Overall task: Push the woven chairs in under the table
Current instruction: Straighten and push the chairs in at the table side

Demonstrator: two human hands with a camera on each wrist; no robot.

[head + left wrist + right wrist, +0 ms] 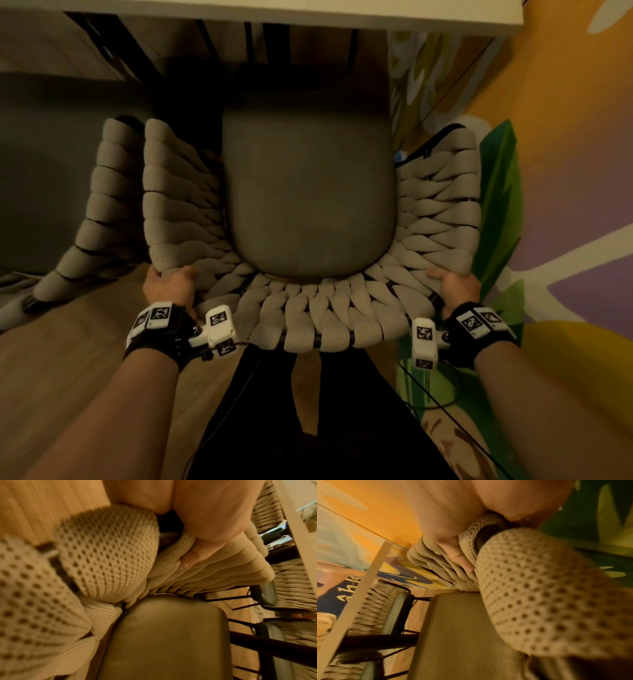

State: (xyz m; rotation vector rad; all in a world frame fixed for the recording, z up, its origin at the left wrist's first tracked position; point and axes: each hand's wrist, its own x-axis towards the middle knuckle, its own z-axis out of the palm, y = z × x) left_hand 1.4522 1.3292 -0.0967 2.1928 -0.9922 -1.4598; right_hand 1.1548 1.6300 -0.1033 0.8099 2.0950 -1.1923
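A woven chair [318, 308] with beige rope weave and a grey seat cushion [308, 192] stands right below me, facing the white table [274, 10]. My left hand [169, 284] grips the back rim at its left corner, thumb [202, 547] over the weave [109, 550]. At the right corner my right hand [454, 286] grips the rim the same way, its thumb [460, 555] pressed on the weave [539, 588]. The cushion's front edge reaches into the shadow under the tabletop.
A second woven chair [102, 205] stands close on the left, almost touching. Dark table legs [137, 51] show under the top. A painted wall [565, 154] runs close along the right. More woven chairs [373, 608] stand across the table. The floor [68, 359] is wood.
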